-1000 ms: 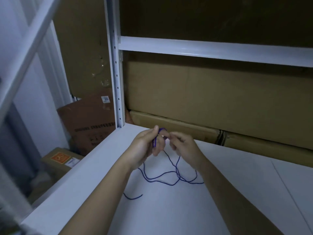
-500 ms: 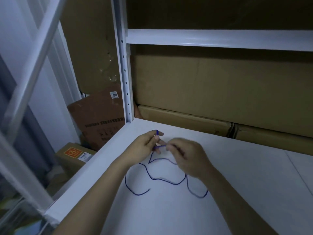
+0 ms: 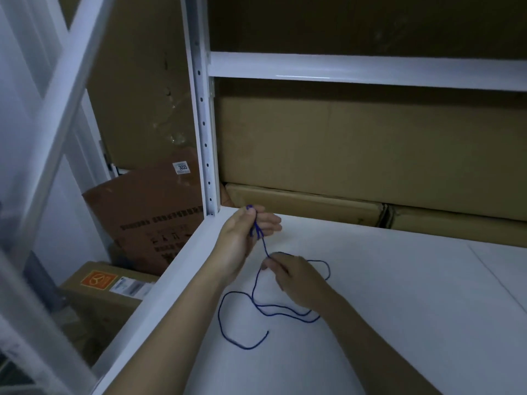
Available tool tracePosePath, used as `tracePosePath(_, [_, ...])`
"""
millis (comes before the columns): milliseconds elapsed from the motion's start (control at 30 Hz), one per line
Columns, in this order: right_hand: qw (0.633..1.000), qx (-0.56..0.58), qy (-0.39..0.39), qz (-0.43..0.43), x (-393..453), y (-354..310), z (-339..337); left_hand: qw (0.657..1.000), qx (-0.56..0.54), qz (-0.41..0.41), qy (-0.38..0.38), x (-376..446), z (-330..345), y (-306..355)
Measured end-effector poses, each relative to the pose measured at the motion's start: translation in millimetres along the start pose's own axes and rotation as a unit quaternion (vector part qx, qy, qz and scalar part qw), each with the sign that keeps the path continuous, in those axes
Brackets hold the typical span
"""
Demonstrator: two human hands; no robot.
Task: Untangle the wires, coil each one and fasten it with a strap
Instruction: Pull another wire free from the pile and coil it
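A person's left hand (image 3: 242, 238) pinches the start of a coil of blue wire (image 3: 258, 305) above the white shelf (image 3: 399, 295), its grip closed on a few short loops, while the right hand (image 3: 296, 280), half a second ago level with the left, has slid down the strand and now pinches it lower, drawing slack for what looks like the next turn. Cardboard boxes (image 3: 356, 143) line the back beside a white upright (image 3: 204, 124); the loose tail sprawls over the shelf, unstrapped.
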State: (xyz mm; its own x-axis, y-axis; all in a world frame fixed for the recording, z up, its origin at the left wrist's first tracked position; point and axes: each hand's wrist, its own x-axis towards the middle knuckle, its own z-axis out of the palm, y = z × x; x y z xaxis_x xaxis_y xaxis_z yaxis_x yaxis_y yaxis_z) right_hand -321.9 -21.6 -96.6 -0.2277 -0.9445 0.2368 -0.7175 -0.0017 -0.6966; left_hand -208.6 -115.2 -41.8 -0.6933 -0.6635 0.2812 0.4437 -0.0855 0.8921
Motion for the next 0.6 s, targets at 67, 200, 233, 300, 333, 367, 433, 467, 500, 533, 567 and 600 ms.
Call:
tracePosePath(67, [0.996,-0.085,-0.013,-0.011,-8.3,-1.6,7.0,0.997,0.075,0.022,0.006,9.5,-10.3,-4.7])
tracePosePath(200, [0.984,-0.149,0.051,-0.079,-24.4,-10.0,1.8,0.966,0.254,0.047,-0.025,18.3,-23.3,-22.6])
tracePosePath(233, [0.984,-0.140,0.072,-0.085,-26.0,-14.7,-3.2,0.955,0.290,0.044,-0.048,19.1,-25.3,-27.6])
tracePosePath(300, [0.980,-0.132,0.117,-0.088,-23.5,-20.9,-16.2,0.932,0.349,0.017,-0.098,17.3,-26.7,-35.0])
tracePosePath(333, [0.977,-0.136,0.142,-0.085,-20.2,-22.0,-23.8,0.921,0.371,0.004,-0.118,14.9,-26.4,-37.6])
tracePosePath(367, [0.971,-0.145,0.170,-0.080,-16.5,-21.2,-31.6,0.913,0.387,-0.010,-0.131,12.4,-25.7,-39.5])
tracePosePath(433, [0.962,-0.156,0.218,-0.058,-8.4,-16.2,-47.3,0.909,0.392,-0.038,-0.137,8.3,-24.5,-39.0])
tracePosePath(467, [0.964,-0.143,0.223,-0.037,-4.4,-12.8,-54.1,0.918,0.367,-0.055,-0.141,6.8,-23.9,-37.4])
tracePosePath(500, [0.970,-0.118,0.213,-0.014,0.0,-9.3,-59.7,0.932,0.323,-0.073,-0.148,5.3,-23.0,-34.2])
tracePosePath(533, [0.977,-0.088,0.194,0.009,4.0,-6.1,-62.8,0.946,0.269,-0.091,-0.156,4.2,-22.0,-30.0])
tracePosePath(567, [0.983,-0.062,0.172,0.026,7.7,-3.7,-63.7,0.959,0.210,-0.107,-0.160,4.0,-20.6,-25.3])
tracePosePath(600, [0.987,-0.038,0.149,0.038,10.5,-2.0,-61.5,0.967,0.156,-0.116,-0.161,4.3,-19.8,-21.0])
